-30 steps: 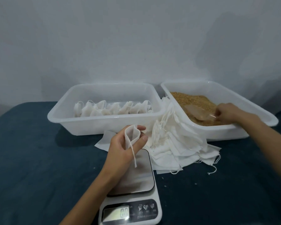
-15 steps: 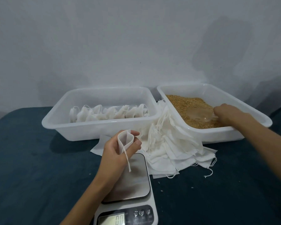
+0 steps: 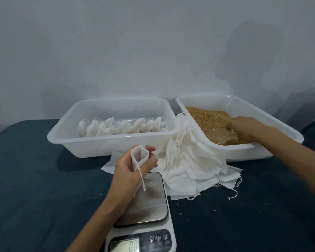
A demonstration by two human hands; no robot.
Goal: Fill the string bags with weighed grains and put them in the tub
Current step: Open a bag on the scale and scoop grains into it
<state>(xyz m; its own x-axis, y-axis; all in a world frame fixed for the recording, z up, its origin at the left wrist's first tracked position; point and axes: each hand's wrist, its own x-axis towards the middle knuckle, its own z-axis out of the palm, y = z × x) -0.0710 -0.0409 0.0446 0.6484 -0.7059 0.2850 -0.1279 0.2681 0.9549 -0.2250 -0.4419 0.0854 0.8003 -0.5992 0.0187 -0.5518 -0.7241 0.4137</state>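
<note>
Holding bag (image 3: pixel 139 157) open-mouthed, left hand (image 3: pixel 130 171) pinches its rim; right hand (image 3: pixel 244 126) grips scoop (image 3: pixel 219 133) in grains (image 3: pixel 205 115). Bag limp, light: hold by rim.

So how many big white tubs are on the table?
2. The left tub holds the bags, side by side with the right tub, which holds the grains. None seems hidden.

Left hand (image 3: pixel 130 167) raised, forearm angled up from bottom edge, fingers curled, pinching a small white fabric string bag (image 3: pixel 139 158) (mouth open). Right hand (image 3: pixel 244 125) extended forward, palm down, fingers curled.
</note>
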